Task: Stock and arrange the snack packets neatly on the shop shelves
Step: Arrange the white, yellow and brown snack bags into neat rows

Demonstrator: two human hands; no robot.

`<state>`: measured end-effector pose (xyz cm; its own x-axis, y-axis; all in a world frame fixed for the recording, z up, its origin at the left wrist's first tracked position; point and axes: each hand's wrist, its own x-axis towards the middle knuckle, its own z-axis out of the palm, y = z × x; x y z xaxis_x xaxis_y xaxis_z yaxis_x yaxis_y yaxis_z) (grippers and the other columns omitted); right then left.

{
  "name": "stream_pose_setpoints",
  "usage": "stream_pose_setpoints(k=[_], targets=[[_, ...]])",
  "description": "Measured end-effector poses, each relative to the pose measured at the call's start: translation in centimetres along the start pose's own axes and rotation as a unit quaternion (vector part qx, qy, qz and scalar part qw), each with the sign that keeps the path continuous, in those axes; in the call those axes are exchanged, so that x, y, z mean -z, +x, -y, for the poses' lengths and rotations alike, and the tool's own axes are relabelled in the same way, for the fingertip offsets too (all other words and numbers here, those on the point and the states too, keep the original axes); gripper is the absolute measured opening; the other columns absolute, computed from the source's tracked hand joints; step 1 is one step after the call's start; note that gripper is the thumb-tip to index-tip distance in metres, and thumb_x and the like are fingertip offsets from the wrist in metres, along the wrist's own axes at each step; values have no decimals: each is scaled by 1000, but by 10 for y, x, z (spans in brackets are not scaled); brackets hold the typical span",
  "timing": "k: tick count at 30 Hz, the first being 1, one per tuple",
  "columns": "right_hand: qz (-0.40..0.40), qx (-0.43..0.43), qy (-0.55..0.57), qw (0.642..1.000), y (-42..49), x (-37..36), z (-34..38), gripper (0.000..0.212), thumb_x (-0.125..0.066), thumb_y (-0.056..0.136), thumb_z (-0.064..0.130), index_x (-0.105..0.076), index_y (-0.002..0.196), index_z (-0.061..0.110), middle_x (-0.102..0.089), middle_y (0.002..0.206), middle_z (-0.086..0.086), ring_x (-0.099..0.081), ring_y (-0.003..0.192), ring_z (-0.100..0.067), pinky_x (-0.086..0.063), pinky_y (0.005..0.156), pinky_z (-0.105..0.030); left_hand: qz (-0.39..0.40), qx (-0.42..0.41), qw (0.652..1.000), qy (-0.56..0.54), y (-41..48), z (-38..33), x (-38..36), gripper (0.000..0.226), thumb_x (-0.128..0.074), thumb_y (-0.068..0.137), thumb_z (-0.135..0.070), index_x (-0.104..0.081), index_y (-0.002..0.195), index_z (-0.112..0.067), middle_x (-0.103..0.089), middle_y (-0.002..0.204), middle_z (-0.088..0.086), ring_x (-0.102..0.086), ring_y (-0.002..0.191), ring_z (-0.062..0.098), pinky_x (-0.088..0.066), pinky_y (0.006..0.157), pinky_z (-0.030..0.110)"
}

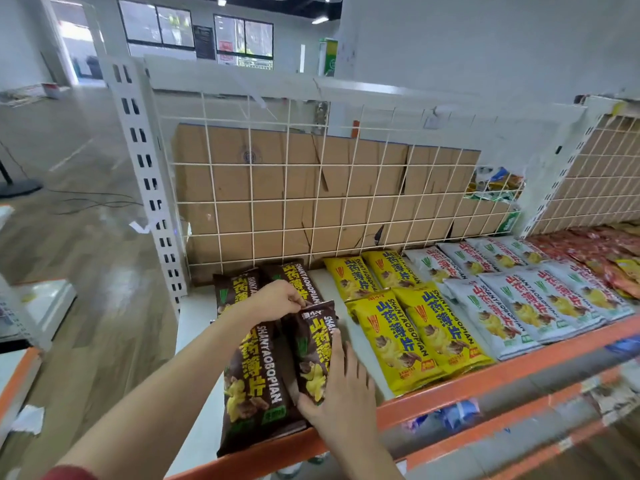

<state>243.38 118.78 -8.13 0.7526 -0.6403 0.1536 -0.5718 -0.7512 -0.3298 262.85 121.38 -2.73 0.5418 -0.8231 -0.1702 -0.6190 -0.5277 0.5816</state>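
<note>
Shelf [502, 374] with orange front lip; wire grid back [311, 202], cardboard boxes [277, 174] behind it. White packets [519, 306] and yellow packets [408, 327] lie flat in rows at right, brown packets [256, 386] at the left end. Single brown packet [313, 351] held tilted over those: left hand [277, 301] pinches its top edge, right hand [341, 386] grips its lower end, fingers along its right side.

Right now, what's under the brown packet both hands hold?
Another brown packet lying flat on the white shelf, overlapped along its right edge. Whatever sits directly beneath the held packet is covered.
</note>
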Motion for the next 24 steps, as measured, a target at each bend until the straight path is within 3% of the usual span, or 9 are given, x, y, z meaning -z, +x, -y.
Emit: stream_pose_setpoints(k=[2,4,6,9,11,16,19,21,24], targets=[[25,-10,-4,1000,-2,7,1,101,-33,59,75,-43,136,10,-64,113,-5,-66,94,-22,-55,72,-35,0,-19,1000,7,2,-1,3,21,-61,89,-9,-69,106,2,-68,107,9,-59,96,15,-37,75,13],[67,3,2,998,-2,13,4,109,-21,58,74,-13,148,13,-43,138,-6,-48,122,-24,-42,97,-39,-7,-24,1000,14,3,0,5,20,-64,88,-13,-71,101,-1,-69,106,9,-60,95,14,-39,78,15],[61,5,-13,998,-2,13,3,107,-23,59,71,0,149,16,-34,144,-4,-39,130,-23,-34,104,-38,-18,-21,999,23,4,2,4,18,-65,87,-16,-72,99,-3,-70,103,7,-61,96,15,-39,79,16],[65,-19,-33,997,-3,7,0,104,-47,50,65,-38,138,10,-63,111,-1,-65,95,-19,-55,72,-35,-52,-25,998,40,2,0,0,16,-62,90,-15,-71,97,-4,-66,94,1,-58,87,11,-36,74,14],[38,-7,-39,999,-4,3,-1,102,-48,46,66,-46,132,11,-66,103,1,-67,86,-17,-55,63,-32,-79,-21,995,49,1,-1,-6,15,-58,92,-13,-70,96,-5,-63,91,0,-54,83,10,-35,72,15],[38,-18,-48,998,-8,4,-4,108,-52,41,65,-43,133,9,-65,110,-4,-67,87,-22,-55,62,-35,-109,-7,992,60,-1,0,-14,15,-53,93,-8,-68,91,-8,-62,93,-2,-59,89,16,-40,76,20],[101,-4,-24,995,-8,13,-2,109,-54,63,61,-8,148,10,-39,143,-9,-47,124,-29,-44,93,-43,-116,6,991,69,-1,0,-16,14,-53,93,-9,-67,89,-10,-65,98,1,-59,90,17,-45,81,26],[78,1,-46,996,-9,13,-2,104,-49,74,60,6,148,13,-23,151,-7,-32,135,-27,-34,103,-42,-112,18,990,85,-3,-1,-18,14,-53,92,-9,-66,89,-11,-66,98,2,-61,92,20,-48,82,31],[67,-38,-11,997,-13,9,-5,99,-39,59,69,-39,137,6,-60,121,-9,-64,102,-26,-54,75,-39,-137,5,978,156,-8,-4,-15,9,-55,92,-17,-63,95,-15,-64,102,2,-58,98,21,-45,84,33]])
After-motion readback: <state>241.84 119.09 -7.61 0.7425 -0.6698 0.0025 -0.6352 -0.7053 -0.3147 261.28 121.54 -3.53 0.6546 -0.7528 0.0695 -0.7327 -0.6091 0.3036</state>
